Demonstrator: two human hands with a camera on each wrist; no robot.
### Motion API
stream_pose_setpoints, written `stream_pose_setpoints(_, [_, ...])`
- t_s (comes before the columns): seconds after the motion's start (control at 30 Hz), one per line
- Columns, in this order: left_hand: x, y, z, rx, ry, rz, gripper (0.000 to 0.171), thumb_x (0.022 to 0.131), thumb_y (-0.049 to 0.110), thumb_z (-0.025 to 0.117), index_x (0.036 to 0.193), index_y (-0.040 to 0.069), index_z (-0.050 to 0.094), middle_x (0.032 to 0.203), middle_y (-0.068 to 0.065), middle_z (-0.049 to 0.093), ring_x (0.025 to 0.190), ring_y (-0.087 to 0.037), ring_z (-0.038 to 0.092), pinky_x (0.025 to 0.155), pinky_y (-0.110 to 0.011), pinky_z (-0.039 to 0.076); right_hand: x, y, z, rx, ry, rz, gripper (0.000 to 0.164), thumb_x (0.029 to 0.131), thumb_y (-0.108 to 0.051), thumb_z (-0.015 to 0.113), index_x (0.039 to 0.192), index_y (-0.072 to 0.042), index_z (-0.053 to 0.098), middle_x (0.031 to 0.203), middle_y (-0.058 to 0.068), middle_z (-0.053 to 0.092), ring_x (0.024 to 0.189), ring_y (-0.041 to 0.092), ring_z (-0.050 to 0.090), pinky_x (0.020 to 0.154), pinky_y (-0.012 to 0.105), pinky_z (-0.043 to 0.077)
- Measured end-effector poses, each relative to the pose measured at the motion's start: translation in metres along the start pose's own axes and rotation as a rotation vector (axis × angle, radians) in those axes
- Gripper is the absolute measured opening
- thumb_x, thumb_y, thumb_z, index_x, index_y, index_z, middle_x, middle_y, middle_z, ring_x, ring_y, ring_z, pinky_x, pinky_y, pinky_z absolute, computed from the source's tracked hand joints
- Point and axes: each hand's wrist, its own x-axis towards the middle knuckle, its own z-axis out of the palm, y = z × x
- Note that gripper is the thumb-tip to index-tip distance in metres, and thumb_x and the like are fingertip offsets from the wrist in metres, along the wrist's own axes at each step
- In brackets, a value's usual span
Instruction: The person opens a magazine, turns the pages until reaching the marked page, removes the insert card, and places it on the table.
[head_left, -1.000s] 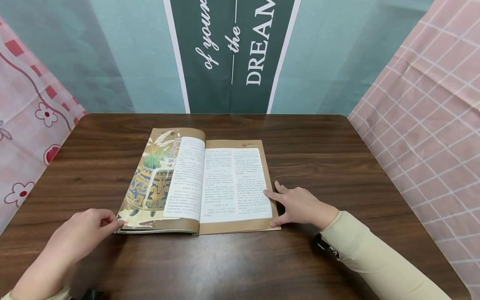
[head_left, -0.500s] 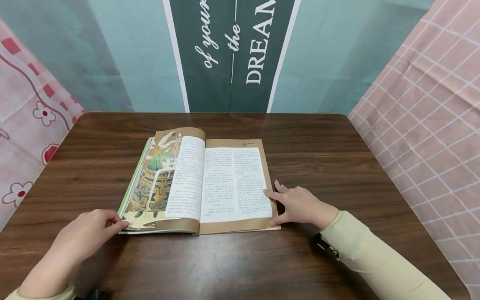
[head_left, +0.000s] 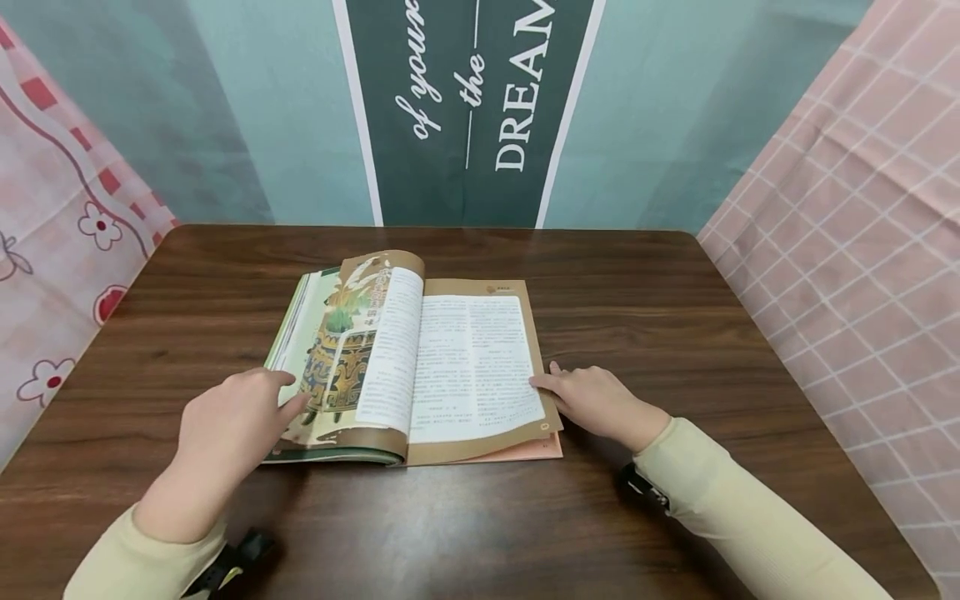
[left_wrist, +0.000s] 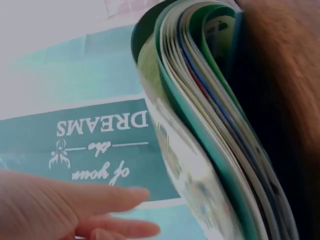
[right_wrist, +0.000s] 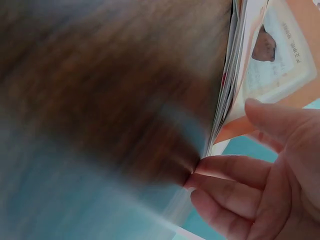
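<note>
An open magazine [head_left: 468, 367] lies on the table, its left side showing a drawing of a patterned bronze vessel and its right side printed text. Over the left pages is my left hand [head_left: 232, 421], thumb and fingers loosely extended; in the left wrist view its fingers are apart from the curved page stack [left_wrist: 200, 90]. At the right edge, my right hand [head_left: 603, 404] has a page's lower corner lifted between thumb and index finger, the thumb hidden from above. The right wrist view shows the thumb against the orange-bordered underside of that page [right_wrist: 267, 75], other fingers at the page edges.
The dark wooden table [head_left: 637, 292] extends around the magazine. Behind it hangs a teal cloth [head_left: 637, 108] with white lettering. Pink patterned cloths flank both sides. A dark strap [head_left: 645, 487] sits at the right wrist, another dark device [head_left: 232, 562] at the left.
My left hand has moved from the lower-left corner up and right over the left pages, whose top leaf now curves further right. On the right, the page corner has lifted, exposing a pinkish page beneath.
</note>
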Motion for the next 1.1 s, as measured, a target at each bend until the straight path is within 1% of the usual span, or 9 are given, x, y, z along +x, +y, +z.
stream_pose_setpoints(0.1, [0.004,0.012,-0.001,0.007,0.022,0.037,0.017,0.085,0.028,0.065,0.084,0.012,0.07,0.075,-0.012,0.064,0.059,-0.028,0.059,0.043,-0.045,0.038,-0.002,0.002,-0.002,0.01,-0.024,0.005,0.026,0.09,-0.013,0.061,0.116,-0.012,0.065,0.107,0.023,0.064,0.051,0.025,0.058,0.042,0.032,0.042])
stream_pose_setpoints(0.17, [0.005,0.024,0.001,-0.018,0.044,0.093,0.014,0.084,0.026,0.065,0.082,0.013,0.07,0.075,-0.007,0.065,0.062,-0.026,0.061,0.045,-0.044,0.041,-0.001,0.001,-0.004,0.026,-0.035,0.007,0.026,0.09,-0.012,0.061,0.115,-0.012,0.064,0.107,0.023,0.063,0.051,0.024,0.058,0.043,0.032,0.042])
stream_pose_setpoints(0.3, [0.009,0.066,0.014,-0.074,0.059,0.258,0.017,0.084,0.028,0.067,0.091,0.013,0.073,0.085,-0.005,0.068,0.073,-0.026,0.064,0.052,-0.041,0.046,0.0,0.002,-0.007,0.066,-0.039,0.042,0.02,0.091,-0.013,0.059,0.11,-0.011,0.063,0.105,0.023,0.064,0.059,0.026,0.061,0.048,0.037,0.046])
stream_pose_setpoints(0.4, [0.012,0.1,0.027,-0.087,0.047,0.374,0.024,0.083,0.033,0.068,0.096,0.013,0.073,0.084,-0.003,0.066,0.072,-0.023,0.064,0.051,-0.038,0.046,0.002,0.001,-0.007,0.097,-0.032,0.061,0.014,0.093,-0.013,0.055,0.105,-0.01,0.062,0.102,0.022,0.064,0.065,0.028,0.063,0.051,0.041,0.047])
stream_pose_setpoints(0.53, [0.02,0.133,0.041,-0.053,0.067,0.466,0.025,0.084,0.037,0.067,0.095,0.015,0.073,0.077,-0.001,0.062,0.067,-0.02,0.062,0.049,-0.037,0.045,0.005,-0.001,-0.005,0.111,-0.035,0.062,0.011,0.095,-0.016,0.053,0.101,-0.011,0.061,0.1,0.019,0.064,0.061,0.024,0.061,0.05,0.04,0.046])
stream_pose_setpoints(0.7, [0.031,0.156,0.056,-0.008,0.037,0.515,0.019,0.085,0.034,0.066,0.078,0.018,0.072,0.065,0.003,0.055,0.056,-0.016,0.056,0.043,-0.033,0.04,0.008,-0.004,-0.003,0.118,-0.044,0.06,0.011,0.095,-0.017,0.054,0.101,-0.012,0.061,0.1,0.019,0.064,0.056,0.021,0.058,0.048,0.037,0.045])
stream_pose_setpoints(0.93, [0.037,0.17,0.063,-0.03,0.021,0.527,0.025,0.087,0.029,0.064,0.064,0.018,0.064,0.059,0.005,0.048,0.052,-0.011,0.05,0.041,-0.031,0.039,0.008,-0.006,-0.002,0.114,-0.029,0.058,0.015,0.094,-0.022,0.054,0.103,-0.012,0.062,0.1,0.018,0.064,0.055,0.021,0.056,0.048,0.037,0.044])
stream_pose_setpoints(1.0, [0.039,0.172,0.064,-0.038,0.025,0.528,0.026,0.088,0.029,0.063,0.064,0.018,0.064,0.059,0.005,0.048,0.052,-0.011,0.049,0.042,-0.031,0.039,0.007,-0.005,-0.002,0.124,-0.03,0.065,0.018,0.094,-0.024,0.055,0.105,-0.01,0.061,0.089,0.015,0.065,0.051,0.018,0.053,0.047,0.036,0.043])
stream_pose_setpoints(1.1, [0.041,0.17,0.063,-0.05,0.033,0.512,0.028,0.09,0.029,0.061,0.064,0.018,0.063,0.059,0.005,0.047,0.051,-0.011,0.048,0.042,-0.031,0.039,0.006,-0.005,-0.003,0.15,-0.06,0.094,0.041,0.094,-0.031,0.055,0.125,-0.005,0.051,0.062,0.004,0.056,0.044,0.013,0.043,0.044,0.032,0.038])
